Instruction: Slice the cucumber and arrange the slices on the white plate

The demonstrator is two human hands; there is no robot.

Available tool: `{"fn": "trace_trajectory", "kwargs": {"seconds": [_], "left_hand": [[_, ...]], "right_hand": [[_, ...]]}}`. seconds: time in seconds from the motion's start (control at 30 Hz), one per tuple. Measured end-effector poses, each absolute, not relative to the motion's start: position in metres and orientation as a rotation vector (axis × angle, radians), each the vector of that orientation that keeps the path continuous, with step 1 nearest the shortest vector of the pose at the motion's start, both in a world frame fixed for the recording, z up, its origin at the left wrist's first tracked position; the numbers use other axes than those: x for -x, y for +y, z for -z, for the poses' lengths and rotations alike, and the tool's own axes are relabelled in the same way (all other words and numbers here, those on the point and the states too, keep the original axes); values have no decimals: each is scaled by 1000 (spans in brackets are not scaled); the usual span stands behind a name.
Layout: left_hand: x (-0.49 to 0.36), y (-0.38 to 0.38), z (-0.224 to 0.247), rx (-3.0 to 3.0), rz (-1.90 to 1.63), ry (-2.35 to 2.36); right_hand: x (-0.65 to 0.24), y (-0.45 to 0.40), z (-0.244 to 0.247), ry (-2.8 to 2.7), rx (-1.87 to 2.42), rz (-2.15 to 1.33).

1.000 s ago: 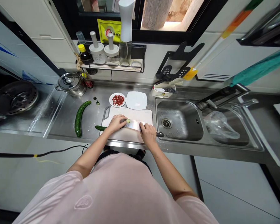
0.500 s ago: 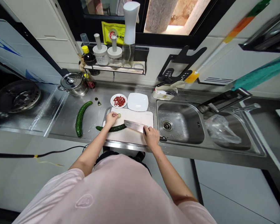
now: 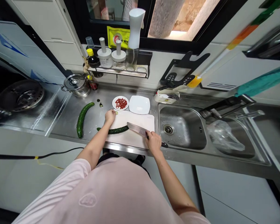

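My left hand (image 3: 110, 116) pinches a small round cucumber piece (image 3: 116, 113) over the upper left part of the white cutting board (image 3: 135, 138). A long dark green cucumber (image 3: 118, 130) lies across the board, its left end past the board's edge, behind my left wrist. My right hand (image 3: 154, 141) is closed round the handle of a cleaver (image 3: 137, 128), whose blade tip is at the cucumber's right end. Another whole cucumber (image 3: 82, 119) rests on the steel counter to the left. Two small dark end bits (image 3: 101, 105) lie near it.
Behind the board stand a plate of red chopped pieces (image 3: 120, 103) and a white square plate (image 3: 139, 105). The sink (image 3: 182, 127) is at the right, with a plastic bag (image 3: 224, 135) beyond. A steel pot (image 3: 77, 86) and a wok (image 3: 20, 95) are at the left.
My left hand has moved slightly left and up over the board with the cucumber piece. The camera view has shifted a little. My right hand still holds the cleaver by the cucumber's end.
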State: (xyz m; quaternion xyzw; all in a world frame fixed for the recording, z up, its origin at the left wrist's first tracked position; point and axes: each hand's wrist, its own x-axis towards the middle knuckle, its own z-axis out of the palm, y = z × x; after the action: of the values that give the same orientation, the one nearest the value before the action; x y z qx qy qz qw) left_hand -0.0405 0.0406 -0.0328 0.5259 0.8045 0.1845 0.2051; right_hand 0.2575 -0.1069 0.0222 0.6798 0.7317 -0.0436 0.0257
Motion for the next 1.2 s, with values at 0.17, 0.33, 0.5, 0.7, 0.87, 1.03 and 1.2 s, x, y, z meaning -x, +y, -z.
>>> {"fn": "trace_trajectory", "kwargs": {"seconds": [0.17,0.33,0.5,0.7,0.87,1.03,1.2], "left_hand": [[40,41,31,-1571,-470,2273],[41,39,29,-1633,-459,2255],[42,36,27,-1596,-482,2254],[39,15,21,-1629,-618,2196],[31,-17,11,-1761,-764,2018],[23,-48,4,-1930,-843,1823],[18,-66,4,-2104,-843,1683]], "right_hand": [[-259,-108,-23,2254,-2115,167],[-258,-108,-23,2243,-2127,193],[-254,-106,-21,2228,-2132,238],[-251,-102,-19,2225,-2148,272],[-246,-100,-19,2203,-2216,333],[-238,-98,-20,2153,-2267,455],[-229,-99,-21,2175,-2258,605]]}}
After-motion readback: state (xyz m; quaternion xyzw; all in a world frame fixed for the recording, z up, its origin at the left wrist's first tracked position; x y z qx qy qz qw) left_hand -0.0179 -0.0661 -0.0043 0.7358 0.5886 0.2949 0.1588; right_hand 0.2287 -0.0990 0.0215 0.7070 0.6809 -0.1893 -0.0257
